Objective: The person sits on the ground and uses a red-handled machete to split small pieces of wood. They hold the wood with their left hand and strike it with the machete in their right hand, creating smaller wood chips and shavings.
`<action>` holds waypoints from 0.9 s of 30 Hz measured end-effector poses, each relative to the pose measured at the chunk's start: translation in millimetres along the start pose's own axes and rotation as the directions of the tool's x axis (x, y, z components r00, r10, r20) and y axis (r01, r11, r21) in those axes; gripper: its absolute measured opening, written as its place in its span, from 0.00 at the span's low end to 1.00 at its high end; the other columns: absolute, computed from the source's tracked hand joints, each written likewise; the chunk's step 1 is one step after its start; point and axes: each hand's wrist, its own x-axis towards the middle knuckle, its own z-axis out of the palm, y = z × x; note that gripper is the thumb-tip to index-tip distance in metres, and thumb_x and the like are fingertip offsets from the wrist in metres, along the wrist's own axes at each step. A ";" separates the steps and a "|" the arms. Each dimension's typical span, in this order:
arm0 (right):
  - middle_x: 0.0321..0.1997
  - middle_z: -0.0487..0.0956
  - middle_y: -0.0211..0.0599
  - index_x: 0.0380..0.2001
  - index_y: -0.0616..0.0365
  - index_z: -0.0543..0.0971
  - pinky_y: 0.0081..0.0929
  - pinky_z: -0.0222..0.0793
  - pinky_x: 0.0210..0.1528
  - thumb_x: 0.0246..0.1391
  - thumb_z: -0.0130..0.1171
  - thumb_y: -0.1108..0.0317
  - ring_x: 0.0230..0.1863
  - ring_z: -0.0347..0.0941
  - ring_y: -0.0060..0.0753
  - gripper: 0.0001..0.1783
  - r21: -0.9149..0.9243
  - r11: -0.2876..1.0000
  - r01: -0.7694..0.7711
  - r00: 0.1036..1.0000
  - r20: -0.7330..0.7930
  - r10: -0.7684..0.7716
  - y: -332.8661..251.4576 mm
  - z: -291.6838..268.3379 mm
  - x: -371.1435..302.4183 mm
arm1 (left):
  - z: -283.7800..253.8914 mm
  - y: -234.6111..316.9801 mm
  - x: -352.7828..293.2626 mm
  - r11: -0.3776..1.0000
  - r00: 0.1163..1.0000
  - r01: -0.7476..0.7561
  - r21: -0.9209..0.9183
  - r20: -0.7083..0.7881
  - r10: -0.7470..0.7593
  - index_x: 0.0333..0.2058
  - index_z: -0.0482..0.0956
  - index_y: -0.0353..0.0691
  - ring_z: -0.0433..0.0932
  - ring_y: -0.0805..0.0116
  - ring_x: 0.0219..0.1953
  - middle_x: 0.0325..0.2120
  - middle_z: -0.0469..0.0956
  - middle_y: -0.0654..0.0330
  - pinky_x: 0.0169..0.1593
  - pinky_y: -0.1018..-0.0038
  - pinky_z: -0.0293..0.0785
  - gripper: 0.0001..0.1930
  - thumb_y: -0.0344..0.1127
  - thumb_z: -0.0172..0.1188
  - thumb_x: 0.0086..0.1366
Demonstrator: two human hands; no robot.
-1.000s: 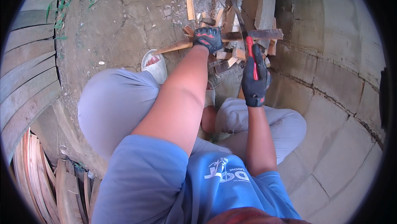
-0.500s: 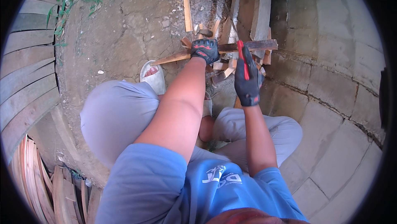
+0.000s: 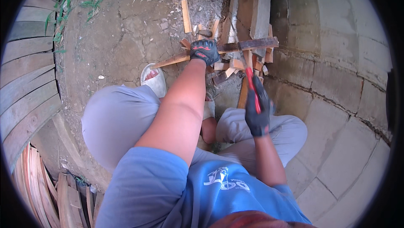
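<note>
In a black glove with red marks, my left hand (image 3: 204,52) grips a long piece of wood (image 3: 254,43) and presses it down across the beams and offcuts below. One end of the wood reaches left toward my foot, the other sticks out to the right. My right hand (image 3: 258,112), also gloved, is closed round the red handle of a handsaw (image 3: 240,51). The thin blade crosses the wood to the right of my left hand and points away from me. Short wood offcuts (image 3: 237,64) lie heaped under the wood.
Long wooden beams (image 3: 246,5) run away from me at the top. A narrow wood strip (image 3: 186,16) lies on the dirt. A concrete block wall (image 3: 328,68) stands on the right. Boards (image 3: 31,55) line the left, with stacked wood strips (image 3: 35,186) at lower left. My sandalled foot (image 3: 153,78) is nearby.
My right hand has drawn the saw back toward me, so more of the blade shows on the near side of the wood. My left hand keeps its hold on the wood.
</note>
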 end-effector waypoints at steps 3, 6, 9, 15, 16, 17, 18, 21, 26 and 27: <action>0.58 0.85 0.51 0.67 0.52 0.79 0.41 0.79 0.53 0.71 0.56 0.66 0.52 0.86 0.49 0.23 -0.019 0.995 -0.093 0.996 -0.003 0.093 -1.2 45.9 45.7 | 5.5 0.7 1.9 1.000 1.000 -0.007 -0.016 0.025 0.008 0.45 0.86 0.46 0.88 0.48 0.47 0.43 0.88 0.49 0.51 0.51 0.83 0.17 0.44 0.61 0.60; 0.57 0.85 0.52 0.67 0.56 0.78 0.39 0.79 0.54 0.70 0.57 0.66 0.52 0.86 0.51 0.24 0.014 1.000 -0.004 0.999 -0.040 0.004 12.9 29.6 23.5 | 0.7 -2.7 -2.7 1.000 0.996 0.004 0.000 0.088 -0.004 0.46 0.87 0.44 0.87 0.47 0.49 0.46 0.87 0.47 0.53 0.51 0.83 0.19 0.45 0.61 0.60; 0.57 0.85 0.56 0.65 0.64 0.79 0.43 0.79 0.50 0.69 0.56 0.69 0.50 0.86 0.51 0.24 -0.017 1.000 0.015 1.000 -0.019 -0.015 -4.8 -27.5 -68.8 | -8.8 -6.2 0.1 1.000 0.990 0.013 -0.001 0.143 -0.012 0.46 0.88 0.43 0.87 0.47 0.50 0.46 0.87 0.48 0.54 0.52 0.83 0.20 0.45 0.61 0.59; 0.50 0.88 0.50 0.66 0.63 0.78 0.33 0.78 0.39 0.70 0.55 0.69 0.34 0.82 0.34 0.24 -0.089 0.992 -0.088 0.996 0.017 0.090 -18.3 -57.7 -95.5 | -16.3 -5.9 8.0 0.999 0.988 -0.017 -0.032 0.155 0.022 0.44 0.89 0.41 0.87 0.47 0.49 0.46 0.87 0.46 0.53 0.54 0.83 0.20 0.45 0.60 0.59; 0.51 0.88 0.50 0.66 0.61 0.79 0.35 0.79 0.43 0.70 0.55 0.69 0.38 0.84 0.39 0.24 -0.035 0.997 -0.075 0.997 -0.008 0.074 -10.9 -42.0 -73.4 | -15.9 -8.4 8.2 1.000 0.989 -0.014 -0.020 0.145 0.017 0.44 0.89 0.41 0.87 0.47 0.49 0.46 0.87 0.46 0.53 0.54 0.83 0.20 0.45 0.60 0.59; 0.51 0.88 0.51 0.66 0.59 0.79 0.37 0.79 0.47 0.70 0.56 0.69 0.41 0.85 0.44 0.24 0.017 0.999 -0.045 0.999 -0.021 0.045 -6.1 -28.0 -46.4 | -18.4 -12.2 3.1 1.000 0.991 0.004 -0.020 0.137 -0.001 0.44 0.89 0.41 0.87 0.47 0.49 0.46 0.87 0.45 0.53 0.54 0.83 0.20 0.45 0.60 0.59; 0.52 0.87 0.53 0.65 0.57 0.79 0.42 0.80 0.53 0.69 0.58 0.69 0.49 0.86 0.57 0.23 0.035 0.999 -0.022 0.996 -0.087 0.024 0.2 -6.2 -17.7 | -11.5 -5.1 5.6 0.999 0.988 -0.040 -0.032 0.150 0.044 0.44 0.89 0.40 0.87 0.46 0.48 0.46 0.87 0.44 0.53 0.53 0.83 0.20 0.44 0.59 0.58; 0.50 0.87 0.54 0.64 0.47 0.82 0.44 0.79 0.51 0.69 0.59 0.65 0.48 0.85 0.59 0.22 0.030 1.000 -0.004 0.993 -0.122 0.007 2.7 30.1 51.5 | -10.9 -1.0 7.2 0.997 0.984 -0.072 -0.031 0.162 0.076 0.43 0.89 0.40 0.87 0.45 0.48 0.45 0.87 0.43 0.54 0.53 0.83 0.20 0.44 0.59 0.58; 0.61 0.83 0.55 0.64 0.61 0.80 0.39 0.76 0.61 0.71 0.56 0.68 0.60 0.83 0.51 0.22 0.074 0.997 -0.027 1.000 -0.007 0.027 0.1 15.0 21.9 | -9.2 -18.1 18.3 0.997 0.952 -0.065 -0.051 0.295 0.077 0.47 0.89 0.41 0.86 0.45 0.51 0.49 0.86 0.45 0.56 0.54 0.82 0.23 0.47 0.60 0.58; 0.61 0.84 0.55 0.64 0.62 0.79 0.40 0.77 0.60 0.70 0.56 0.69 0.60 0.84 0.50 0.22 0.026 0.999 -0.032 0.999 0.000 0.032 -5.0 -2.0 -2.9 | -12.2 -17.7 23.6 0.997 0.957 -0.065 -0.046 0.279 0.076 0.47 0.89 0.41 0.86 0.45 0.51 0.49 0.86 0.45 0.56 0.54 0.82 0.23 0.47 0.60 0.58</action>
